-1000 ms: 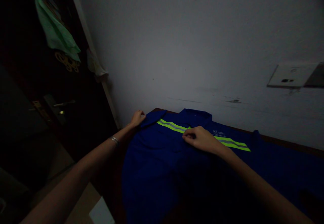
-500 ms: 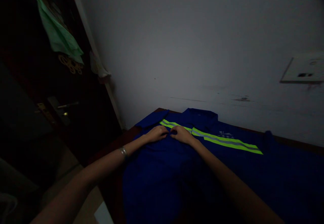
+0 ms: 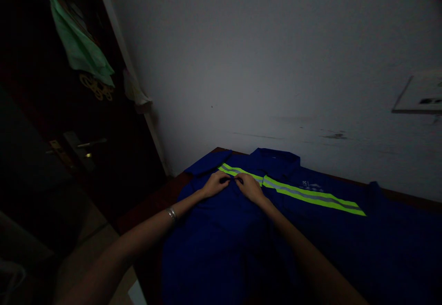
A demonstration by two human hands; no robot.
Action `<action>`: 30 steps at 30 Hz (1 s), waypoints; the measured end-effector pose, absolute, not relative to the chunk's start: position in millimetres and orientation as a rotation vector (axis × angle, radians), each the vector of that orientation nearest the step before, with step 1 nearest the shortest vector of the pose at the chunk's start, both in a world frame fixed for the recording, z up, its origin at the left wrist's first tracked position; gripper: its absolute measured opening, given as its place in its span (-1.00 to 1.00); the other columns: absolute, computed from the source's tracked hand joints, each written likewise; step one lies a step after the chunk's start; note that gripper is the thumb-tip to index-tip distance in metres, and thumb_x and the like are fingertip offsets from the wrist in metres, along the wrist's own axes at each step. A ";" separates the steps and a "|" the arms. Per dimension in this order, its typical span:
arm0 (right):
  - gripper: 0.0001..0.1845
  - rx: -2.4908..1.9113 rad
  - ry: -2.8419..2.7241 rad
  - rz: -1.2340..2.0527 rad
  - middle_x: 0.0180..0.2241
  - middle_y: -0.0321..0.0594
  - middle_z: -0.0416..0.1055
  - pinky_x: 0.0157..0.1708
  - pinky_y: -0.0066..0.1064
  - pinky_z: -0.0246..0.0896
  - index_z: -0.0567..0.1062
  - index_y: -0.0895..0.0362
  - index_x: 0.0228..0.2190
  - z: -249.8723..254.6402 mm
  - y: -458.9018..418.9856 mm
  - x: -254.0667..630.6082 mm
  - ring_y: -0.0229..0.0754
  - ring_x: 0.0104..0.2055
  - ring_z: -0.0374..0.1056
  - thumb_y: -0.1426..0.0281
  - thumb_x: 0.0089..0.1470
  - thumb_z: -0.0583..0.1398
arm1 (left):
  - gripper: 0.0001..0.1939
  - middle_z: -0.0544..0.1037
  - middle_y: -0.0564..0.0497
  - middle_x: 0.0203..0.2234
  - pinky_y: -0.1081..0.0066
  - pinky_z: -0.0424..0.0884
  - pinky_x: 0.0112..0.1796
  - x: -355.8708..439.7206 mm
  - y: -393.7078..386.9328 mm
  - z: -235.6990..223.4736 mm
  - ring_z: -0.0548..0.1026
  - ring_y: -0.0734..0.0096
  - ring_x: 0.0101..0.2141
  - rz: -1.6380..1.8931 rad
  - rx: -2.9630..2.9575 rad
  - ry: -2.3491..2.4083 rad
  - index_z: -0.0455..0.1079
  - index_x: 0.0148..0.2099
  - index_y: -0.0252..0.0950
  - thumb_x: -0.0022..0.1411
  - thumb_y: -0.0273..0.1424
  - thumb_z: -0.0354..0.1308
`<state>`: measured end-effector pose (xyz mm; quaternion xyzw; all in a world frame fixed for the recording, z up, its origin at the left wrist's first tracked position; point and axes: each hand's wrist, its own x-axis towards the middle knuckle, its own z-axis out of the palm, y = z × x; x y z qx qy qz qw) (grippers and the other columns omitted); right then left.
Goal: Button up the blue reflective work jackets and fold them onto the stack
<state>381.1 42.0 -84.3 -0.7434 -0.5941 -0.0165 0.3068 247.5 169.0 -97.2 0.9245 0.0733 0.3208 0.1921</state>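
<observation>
A dark blue work jacket point(image 3: 207, 231) lies spread on a dark reddish table, its collar point(image 3: 274, 158) toward the wall. A yellow-green reflective band point(image 3: 311, 194) with a grey stripe crosses its chest, and small white lettering sits above the band on the right. Just below the band's left part, my left hand point(image 3: 216, 183) pinches the jacket's cloth, with a silver bracelet on that wrist. Close beside it, my right hand point(image 3: 249, 187) also pinches the cloth, fingertips facing those of the left. The exact bit of fabric between the fingers is too dark to make out.
Behind the table rises a pale wall point(image 3: 241, 66) with scuff marks and a socket plate point(image 3: 423, 95) at the right. To the left stands a dark door with a metal handle point(image 3: 91, 144) and a hanging green cloth point(image 3: 81, 49). A white object point(image 3: 137, 293) shows low down.
My left hand has left the sleeve at the far left and come in beside my right hand. My right hand has shifted left along the chest. Both now pinch the cloth together.
</observation>
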 end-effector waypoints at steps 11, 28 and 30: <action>-0.75 -1.880 -1.470 -0.013 -0.19 -0.17 0.45 -0.07 -0.38 0.13 0.46 0.14 -0.23 -92.5 52.8 390.7 -0.17 -0.09 0.33 0.41 0.09 0.03 | -0.80 0.49 -0.07 -0.27 0.33 0.27 -0.13 260.1 169.8 -87.1 0.40 0.33 -0.19 0.961 2.856 0.049 0.42 -0.18 -0.29 0.22 -0.37 0.02; -0.84 -1.938 -1.496 -0.103 -0.27 -0.18 0.46 -0.26 -0.39 0.15 0.44 0.11 -0.29 -87.0 47.2 384.2 -0.12 -0.18 0.35 0.39 0.08 0.08 | -0.83 0.45 -0.07 -0.32 0.30 0.27 -0.19 254.5 155.2 -90.3 0.37 0.32 -0.23 1.129 3.004 0.212 0.35 -0.24 -0.30 0.27 -0.40 -0.06; -0.85 -1.929 -1.499 -0.109 -0.27 -0.18 0.45 -0.27 -0.39 0.15 0.43 0.10 -0.30 -87.2 46.6 384.3 -0.12 -0.18 0.34 0.41 0.08 0.08 | -0.85 0.45 -0.06 -0.35 0.31 0.27 -0.20 254.5 156.0 -92.8 0.38 0.33 -0.24 1.141 2.934 0.220 0.36 -0.25 -0.30 0.26 -0.42 -0.04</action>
